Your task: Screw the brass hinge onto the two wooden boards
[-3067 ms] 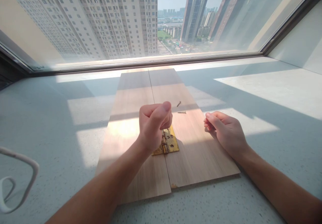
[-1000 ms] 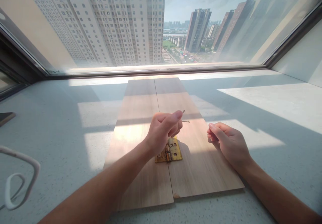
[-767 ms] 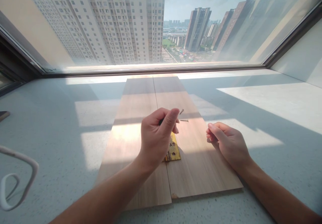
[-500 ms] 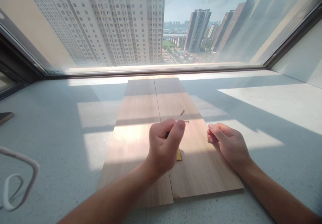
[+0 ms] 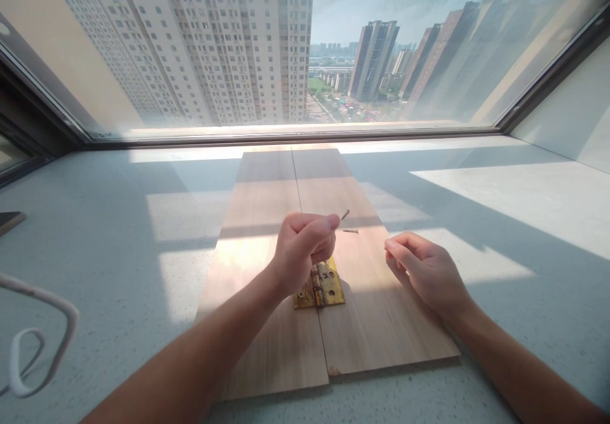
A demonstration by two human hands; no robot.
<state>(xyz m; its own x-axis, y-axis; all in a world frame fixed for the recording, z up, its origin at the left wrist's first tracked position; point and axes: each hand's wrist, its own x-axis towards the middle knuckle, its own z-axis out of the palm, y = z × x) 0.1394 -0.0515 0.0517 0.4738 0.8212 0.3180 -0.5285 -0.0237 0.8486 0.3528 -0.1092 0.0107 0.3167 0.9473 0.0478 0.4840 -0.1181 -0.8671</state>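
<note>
My left hand is clenched over the hinge, blocking its far edge; my right hand, at three o'clock, is pinched closed; I cannot tell what either holds; two screws lie on the boards at one o'clock.

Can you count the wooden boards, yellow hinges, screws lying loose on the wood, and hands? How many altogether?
Wooden boards: 2
Yellow hinge: 1
Loose screws: 2
Hands: 2
Total: 7
</note>
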